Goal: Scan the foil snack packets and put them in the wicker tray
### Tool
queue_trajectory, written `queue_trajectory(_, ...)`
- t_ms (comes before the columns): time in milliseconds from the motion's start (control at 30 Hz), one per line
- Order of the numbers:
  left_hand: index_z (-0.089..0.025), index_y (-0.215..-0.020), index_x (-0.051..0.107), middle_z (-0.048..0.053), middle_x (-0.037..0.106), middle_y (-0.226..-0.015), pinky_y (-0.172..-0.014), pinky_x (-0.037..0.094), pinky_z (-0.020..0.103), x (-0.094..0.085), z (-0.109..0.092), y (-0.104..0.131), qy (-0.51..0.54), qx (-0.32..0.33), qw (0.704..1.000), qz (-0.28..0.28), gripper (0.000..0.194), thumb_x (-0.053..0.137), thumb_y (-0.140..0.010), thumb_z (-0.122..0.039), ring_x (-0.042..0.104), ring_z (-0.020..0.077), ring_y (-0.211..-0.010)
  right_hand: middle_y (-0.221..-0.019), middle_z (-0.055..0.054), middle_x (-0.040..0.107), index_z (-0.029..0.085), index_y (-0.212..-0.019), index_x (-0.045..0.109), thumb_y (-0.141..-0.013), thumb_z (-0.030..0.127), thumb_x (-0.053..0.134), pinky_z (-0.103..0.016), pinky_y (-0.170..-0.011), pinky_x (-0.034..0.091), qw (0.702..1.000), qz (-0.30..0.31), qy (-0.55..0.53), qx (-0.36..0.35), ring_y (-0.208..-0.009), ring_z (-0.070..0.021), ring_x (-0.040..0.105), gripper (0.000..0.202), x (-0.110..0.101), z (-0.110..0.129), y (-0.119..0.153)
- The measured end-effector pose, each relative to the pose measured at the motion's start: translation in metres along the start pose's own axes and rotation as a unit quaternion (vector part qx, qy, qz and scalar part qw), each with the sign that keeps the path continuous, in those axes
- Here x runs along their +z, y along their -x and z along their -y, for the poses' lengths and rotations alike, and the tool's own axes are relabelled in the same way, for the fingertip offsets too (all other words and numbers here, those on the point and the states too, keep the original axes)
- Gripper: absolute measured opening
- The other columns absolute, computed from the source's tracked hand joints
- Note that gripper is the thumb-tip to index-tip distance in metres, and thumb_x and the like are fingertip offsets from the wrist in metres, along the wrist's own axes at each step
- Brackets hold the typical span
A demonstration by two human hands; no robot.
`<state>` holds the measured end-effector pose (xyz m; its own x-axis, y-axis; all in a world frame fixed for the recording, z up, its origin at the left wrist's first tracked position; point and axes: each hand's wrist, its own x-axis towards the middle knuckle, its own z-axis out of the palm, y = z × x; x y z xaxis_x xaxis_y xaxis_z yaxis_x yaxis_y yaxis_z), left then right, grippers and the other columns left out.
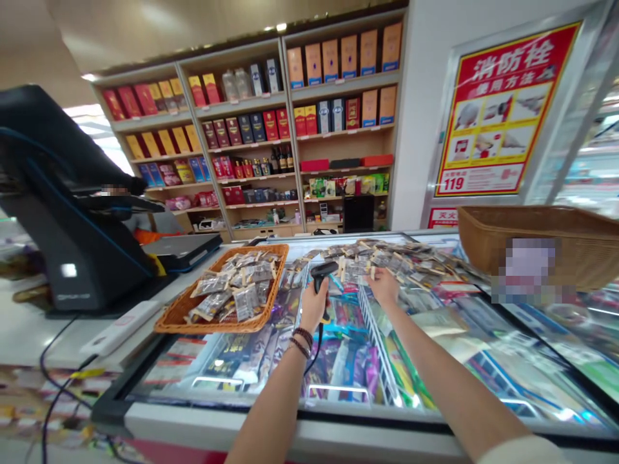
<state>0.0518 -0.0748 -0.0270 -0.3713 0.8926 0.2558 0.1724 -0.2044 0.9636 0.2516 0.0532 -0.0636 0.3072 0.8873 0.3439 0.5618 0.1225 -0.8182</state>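
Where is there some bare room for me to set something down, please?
The white counter looks bare before the black terminal, left of the power strip. The freezer top, just in front of the orange basket, seems free too. Small packets crowd its back.

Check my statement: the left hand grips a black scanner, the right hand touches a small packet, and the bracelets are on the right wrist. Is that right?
The wrist is wrong: the head view shows the bracelets on the left one. The left hand grips a black scanner, and the right hand touches a small packet.
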Motion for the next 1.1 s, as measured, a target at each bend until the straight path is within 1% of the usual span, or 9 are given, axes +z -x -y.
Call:
queue_trajectory(100, -0.024, -0.075, 0.049, -0.003, 0.052, -0.057, -0.048, 0.042, 0.025, -0.002, 0.001, -0.001, 0.020, -0.027, 0.999, 0.004, 0.049, 0.062, -0.091, -0.068, 0.054, 0.0126, -0.044, -0.095, -0.010, 0.084, 0.023, -0.088, 0.071, -0.076, 0.035, 0.085, -0.041, -0.088, 0.059, 0.999, -0.019, -0.037, 0.007, -0.094, -0.0327, 0.080, 0.022, 0.001, 0.002, 0.000)
queue_trajectory(200, -0.024, -0.076, 0.049, -0.004, 0.052, -0.056, -0.049, 0.041, 0.025, -0.001, 0.000, 0.000, 0.001, -0.015, 1.000, 0.008, 0.046, 0.062, -0.093, -0.065, 0.054, 0.0128, -0.045, -0.082, -0.008, 0.082, 0.024, -0.085, 0.071, -0.078, 0.041, 0.082, -0.041, -0.083, 0.061, 0.992, -0.019, -0.121, 0.016, -0.078, -0.0296, 0.079, 0.022, 0.000, 0.003, 0.002)
queue_trajectory(267, -0.024, -0.076, 0.051, -0.003, 0.053, -0.056, -0.051, 0.042, 0.026, -0.001, -0.001, 0.002, -0.025, -0.001, 1.000, 0.013, 0.044, 0.061, -0.094, -0.062, 0.054, 0.0132, -0.046, -0.078, -0.006, 0.081, 0.024, -0.084, 0.069, -0.076, 0.048, 0.083, -0.039, -0.078, 0.063, 0.977, -0.020, -0.210, 0.037, -0.070, -0.0269, 0.078, 0.029, -0.001, 0.004, 0.002)
queue_trajectory(333, -0.023, -0.076, 0.053, -0.003, 0.054, -0.055, -0.052, 0.042, 0.026, 0.000, -0.003, 0.003, -0.044, 0.006, 0.999, 0.019, 0.042, 0.062, -0.094, -0.061, 0.055, 0.0139, -0.047, -0.075, -0.003, 0.079, 0.026, -0.083, 0.066, -0.071, 0.054, 0.087, -0.037, -0.075, 0.064, 0.953, -0.021, -0.296, 0.062, -0.068, -0.0253, 0.078, 0.037, -0.001, 0.005, 0.003)
queue_trajectory(400, -0.023, -0.077, 0.055, -0.003, 0.054, -0.055, -0.053, 0.042, 0.027, 0.000, -0.005, 0.005, -0.047, 0.005, 0.998, 0.029, 0.042, 0.064, -0.093, -0.061, 0.055, 0.0147, -0.047, -0.069, -0.001, 0.077, 0.027, -0.082, 0.063, -0.067, 0.055, 0.090, -0.037, -0.076, 0.066, 0.931, -0.018, -0.353, 0.085, -0.069, -0.0248, 0.078, 0.042, -0.002, 0.007, 0.004)
queue_trajectory(467, -0.023, -0.078, 0.056, -0.003, 0.054, -0.055, -0.052, 0.042, 0.027, 0.000, -0.008, 0.006, -0.044, 0.002, 0.998, 0.039, 0.041, 0.066, -0.092, -0.061, 0.056, 0.0153, -0.047, -0.066, 0.001, 0.075, 0.027, -0.082, 0.062, -0.064, 0.054, 0.092, -0.037, -0.078, 0.066, 0.918, -0.009, -0.385, 0.098, -0.071, -0.0246, 0.078, 0.044, -0.004, 0.008, 0.004)
queue_trajectory(600, -0.023, -0.081, 0.057, -0.003, 0.056, -0.055, -0.052, 0.042, 0.027, 0.000, -0.013, 0.008, -0.050, 0.007, 0.997, 0.051, 0.040, 0.065, -0.092, -0.061, 0.057, 0.0162, -0.047, -0.067, 0.002, 0.075, 0.027, -0.083, 0.062, -0.061, 0.049, 0.095, -0.038, -0.079, 0.067, 0.906, 0.006, -0.412, 0.099, -0.069, -0.0235, 0.078, 0.045, -0.006, 0.010, 0.006)
queue_trajectory(800, -0.023, -0.079, 0.059, -0.003, 0.056, -0.052, -0.053, 0.041, 0.027, 0.000, -0.016, 0.011, -0.052, 0.022, 0.997, 0.056, 0.042, 0.067, -0.090, -0.062, 0.057, 0.0157, -0.047, -0.067, 0.001, 0.075, 0.026, -0.082, 0.063, -0.062, 0.046, 0.095, -0.040, -0.079, 0.068, 0.903, 0.012, -0.421, 0.092, -0.070, -0.0236, 0.077, 0.043, -0.002, 0.007, 0.006)
queue_trajectory(1100, -0.022, -0.081, 0.060, -0.001, 0.058, -0.052, -0.054, 0.043, 0.027, 0.000, -0.011, 0.009, -0.072, 0.044, 0.994, 0.063, 0.041, 0.061, -0.094, -0.061, 0.057, 0.0166, -0.047, -0.066, 0.001, 0.076, 0.027, -0.080, 0.063, -0.054, 0.055, 0.096, -0.039, -0.075, 0.067, 0.902, 0.013, -0.426, 0.072, -0.067, -0.0236, 0.076, 0.050, 0.000, 0.002, 0.004)
